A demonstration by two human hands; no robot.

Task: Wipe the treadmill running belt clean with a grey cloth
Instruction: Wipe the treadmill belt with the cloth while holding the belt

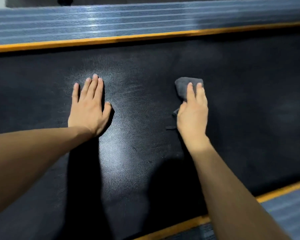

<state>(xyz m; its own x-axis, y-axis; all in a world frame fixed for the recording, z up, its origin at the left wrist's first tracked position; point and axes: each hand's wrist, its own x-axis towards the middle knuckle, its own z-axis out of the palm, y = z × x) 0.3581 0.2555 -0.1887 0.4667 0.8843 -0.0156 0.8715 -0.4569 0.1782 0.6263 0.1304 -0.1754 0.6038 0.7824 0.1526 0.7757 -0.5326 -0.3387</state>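
Observation:
The black textured running belt (pixel 145 129) fills most of the view, with a paler sheen down its middle. My left hand (pixel 89 108) lies flat on the belt, fingers together and pointing away, holding nothing. To its right, my right hand (pixel 192 113) presses down on a crumpled grey cloth (pixel 182 87). The cloth bulges out past the fingertips, and a small strip of it shows by the wrist.
An orange strip (pixel 128 38) borders the belt's far side, with a ribbed grey-blue side rail (pixel 111 21) beyond it. A second orange strip (pixel 280 191) and a ribbed rail (pixel 293 210) run along the near right. Dark shadows of my arms fall on the near belt.

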